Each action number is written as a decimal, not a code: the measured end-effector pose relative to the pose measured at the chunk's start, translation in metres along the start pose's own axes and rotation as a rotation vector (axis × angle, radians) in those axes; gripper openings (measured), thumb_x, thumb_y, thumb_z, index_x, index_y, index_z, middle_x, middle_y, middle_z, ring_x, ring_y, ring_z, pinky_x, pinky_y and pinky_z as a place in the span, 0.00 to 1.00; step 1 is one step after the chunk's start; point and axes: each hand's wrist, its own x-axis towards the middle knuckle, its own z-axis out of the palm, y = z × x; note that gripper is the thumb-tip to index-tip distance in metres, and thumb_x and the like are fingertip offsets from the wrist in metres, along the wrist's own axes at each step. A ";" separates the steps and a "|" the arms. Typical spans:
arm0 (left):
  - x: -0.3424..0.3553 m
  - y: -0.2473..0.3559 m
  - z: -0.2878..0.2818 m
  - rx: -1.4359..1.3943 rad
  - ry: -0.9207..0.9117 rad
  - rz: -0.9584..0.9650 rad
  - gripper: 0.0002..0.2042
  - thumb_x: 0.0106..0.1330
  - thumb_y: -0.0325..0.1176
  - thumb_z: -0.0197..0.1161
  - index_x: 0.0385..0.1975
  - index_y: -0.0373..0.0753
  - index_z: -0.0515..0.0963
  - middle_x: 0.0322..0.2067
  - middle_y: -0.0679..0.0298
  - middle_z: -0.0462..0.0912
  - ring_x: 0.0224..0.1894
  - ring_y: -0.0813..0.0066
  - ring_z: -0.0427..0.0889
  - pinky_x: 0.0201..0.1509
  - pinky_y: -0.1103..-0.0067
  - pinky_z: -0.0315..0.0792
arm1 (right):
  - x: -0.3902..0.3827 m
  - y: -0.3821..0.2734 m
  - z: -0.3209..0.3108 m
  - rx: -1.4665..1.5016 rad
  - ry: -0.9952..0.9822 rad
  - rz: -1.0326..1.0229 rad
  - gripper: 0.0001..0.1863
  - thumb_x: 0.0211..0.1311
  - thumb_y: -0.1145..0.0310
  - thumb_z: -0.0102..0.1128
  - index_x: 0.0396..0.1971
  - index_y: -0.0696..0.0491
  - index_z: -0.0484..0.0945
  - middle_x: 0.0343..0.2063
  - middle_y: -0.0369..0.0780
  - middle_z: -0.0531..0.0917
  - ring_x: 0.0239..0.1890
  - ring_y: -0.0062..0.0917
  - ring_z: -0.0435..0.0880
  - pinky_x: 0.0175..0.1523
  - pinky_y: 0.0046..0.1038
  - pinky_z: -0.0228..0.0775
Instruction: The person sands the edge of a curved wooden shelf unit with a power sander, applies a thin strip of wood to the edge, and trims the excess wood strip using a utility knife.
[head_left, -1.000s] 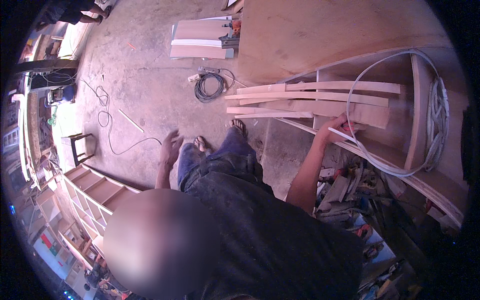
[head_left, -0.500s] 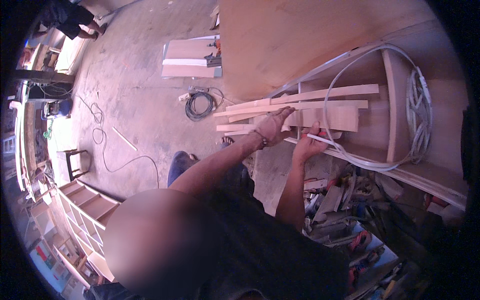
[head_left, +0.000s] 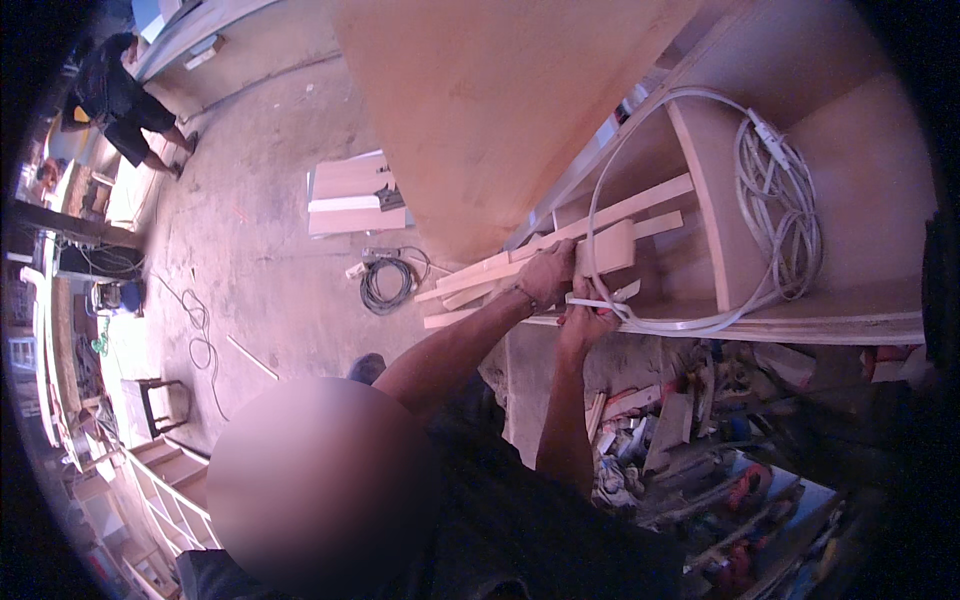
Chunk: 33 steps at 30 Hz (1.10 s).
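Note:
My left hand [head_left: 548, 274] is closed on a short wide wooden board [head_left: 607, 250], with its fingertips partly hidden. That board lies over several long narrow wooden strips [head_left: 480, 272], which rest across an open wooden cabinet carcass [head_left: 705, 200]. Just nearer to me, my right hand [head_left: 588, 325] is closed around a small red item, mostly covered by the fingers, whose kind I cannot make out. The flat end of a white band [head_left: 655, 322] crosses over that hand. From there the band curves in a large loop to a coil [head_left: 775, 215] inside the cabinet.
A large wooden panel [head_left: 480, 110] stands beyond the strips. Scraps and tools [head_left: 690, 440] are heaped below the cabinet edge. On the floor are a coiled dark cable [head_left: 385, 287] and flat boards [head_left: 350, 195]. Another person [head_left: 125, 95] stands far left.
My view has swung, so the cabinet appears farther left. My left hand has gone from fingers stretched over the wood to closing on the wide board, which now tilts. The hands are closer together.

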 end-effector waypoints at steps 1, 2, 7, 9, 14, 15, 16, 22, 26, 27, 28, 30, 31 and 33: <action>-0.004 -0.008 -0.004 0.004 -0.030 -0.024 0.37 0.58 0.38 0.74 0.64 0.34 0.61 0.54 0.36 0.77 0.57 0.33 0.77 0.60 0.53 0.74 | -0.006 -0.008 -0.002 0.006 0.011 0.063 0.12 0.61 0.73 0.74 0.39 0.55 0.78 0.24 0.33 0.79 0.16 0.14 0.72 0.14 0.20 0.62; -0.008 -0.015 -0.005 0.009 -0.058 -0.050 0.36 0.59 0.40 0.74 0.63 0.33 0.62 0.51 0.36 0.80 0.54 0.32 0.79 0.58 0.52 0.74 | -0.010 -0.015 -0.003 0.018 0.017 0.091 0.13 0.61 0.73 0.74 0.41 0.55 0.78 0.23 0.33 0.78 0.17 0.14 0.71 0.15 0.19 0.62; -0.027 -0.031 -0.012 0.083 -0.093 -0.161 0.44 0.56 0.42 0.78 0.69 0.34 0.59 0.52 0.38 0.81 0.55 0.34 0.80 0.60 0.55 0.75 | -0.028 -0.070 0.008 0.205 -0.082 0.159 0.14 0.66 0.68 0.70 0.46 0.53 0.77 0.25 0.34 0.77 0.19 0.13 0.70 0.23 0.16 0.62; -0.027 -0.042 -0.014 0.099 0.013 -0.057 0.35 0.55 0.38 0.77 0.57 0.35 0.62 0.44 0.40 0.83 0.49 0.36 0.83 0.51 0.51 0.76 | -0.027 -0.079 0.017 0.346 -0.144 0.419 0.13 0.72 0.56 0.64 0.44 0.49 0.77 0.30 0.39 0.82 0.16 0.14 0.68 0.27 0.20 0.64; -0.035 -0.065 -0.021 0.059 -0.003 -0.102 0.35 0.54 0.33 0.76 0.58 0.36 0.61 0.44 0.39 0.83 0.49 0.36 0.83 0.51 0.51 0.77 | -0.018 -0.091 0.014 0.916 -0.663 0.622 0.24 0.79 0.46 0.48 0.58 0.50 0.77 0.41 0.45 0.87 0.17 0.15 0.68 0.30 0.25 0.67; -0.036 -0.059 -0.020 0.075 -0.017 -0.135 0.35 0.54 0.33 0.76 0.58 0.37 0.61 0.43 0.39 0.84 0.50 0.36 0.83 0.51 0.52 0.77 | -0.015 -0.090 0.009 0.981 -0.704 0.645 0.25 0.80 0.46 0.46 0.60 0.50 0.75 0.44 0.45 0.86 0.18 0.14 0.67 0.32 0.26 0.68; -0.034 -0.053 -0.019 0.039 -0.022 -0.211 0.34 0.55 0.34 0.76 0.59 0.37 0.61 0.42 0.39 0.84 0.50 0.36 0.83 0.51 0.51 0.77 | -0.012 -0.088 0.006 1.048 -0.745 0.669 0.26 0.80 0.47 0.44 0.63 0.50 0.74 0.47 0.45 0.86 0.19 0.14 0.67 0.35 0.27 0.69; -0.045 -0.057 -0.023 0.031 0.097 -0.200 0.32 0.58 0.34 0.72 0.59 0.36 0.62 0.40 0.38 0.84 0.46 0.33 0.83 0.49 0.49 0.76 | 0.001 -0.096 0.015 1.229 -1.050 0.558 0.28 0.81 0.46 0.43 0.65 0.51 0.73 0.55 0.40 0.83 0.20 0.13 0.66 0.40 0.26 0.69; -0.073 -0.080 -0.035 0.031 0.225 -0.156 0.36 0.56 0.38 0.77 0.62 0.36 0.66 0.40 0.40 0.86 0.48 0.37 0.84 0.51 0.57 0.77 | 0.011 -0.093 0.018 1.146 -0.935 0.583 0.26 0.81 0.48 0.46 0.61 0.52 0.76 0.52 0.39 0.85 0.19 0.13 0.65 0.39 0.25 0.69; -0.083 -0.085 -0.040 0.025 0.375 -0.031 0.34 0.56 0.36 0.76 0.62 0.36 0.69 0.40 0.42 0.86 0.48 0.41 0.85 0.52 0.58 0.77 | 0.017 -0.091 0.016 1.052 -0.921 0.528 0.26 0.80 0.47 0.46 0.61 0.52 0.77 0.50 0.39 0.85 0.18 0.13 0.65 0.38 0.24 0.68; -0.089 -0.080 -0.047 0.038 0.294 -0.114 0.29 0.57 0.34 0.75 0.59 0.37 0.74 0.41 0.45 0.87 0.48 0.44 0.85 0.54 0.60 0.77 | 0.023 -0.087 0.006 0.941 -0.887 0.462 0.26 0.80 0.47 0.47 0.60 0.52 0.77 0.49 0.39 0.86 0.17 0.14 0.64 0.37 0.24 0.67; -0.107 -0.069 -0.070 -0.026 0.225 -0.122 0.27 0.59 0.35 0.75 0.59 0.38 0.75 0.47 0.47 0.84 0.54 0.48 0.82 0.59 0.61 0.75 | 0.026 -0.072 -0.016 0.838 -0.669 0.538 0.28 0.78 0.44 0.49 0.62 0.50 0.76 0.53 0.40 0.85 0.17 0.13 0.63 0.33 0.22 0.65; -0.117 -0.057 -0.086 -0.081 0.232 -0.096 0.26 0.60 0.35 0.75 0.58 0.39 0.76 0.51 0.49 0.82 0.57 0.50 0.81 0.62 0.62 0.73 | 0.026 -0.070 -0.019 0.771 -0.589 0.572 0.28 0.77 0.43 0.49 0.63 0.49 0.76 0.55 0.41 0.84 0.17 0.13 0.63 0.31 0.21 0.64; -0.138 -0.028 -0.126 -0.012 0.261 0.014 0.18 0.63 0.32 0.73 0.52 0.37 0.81 0.57 0.51 0.80 0.61 0.53 0.79 0.64 0.65 0.72 | 0.016 -0.078 -0.007 0.643 -0.404 0.590 0.30 0.77 0.42 0.48 0.65 0.48 0.75 0.58 0.42 0.83 0.17 0.13 0.63 0.31 0.20 0.64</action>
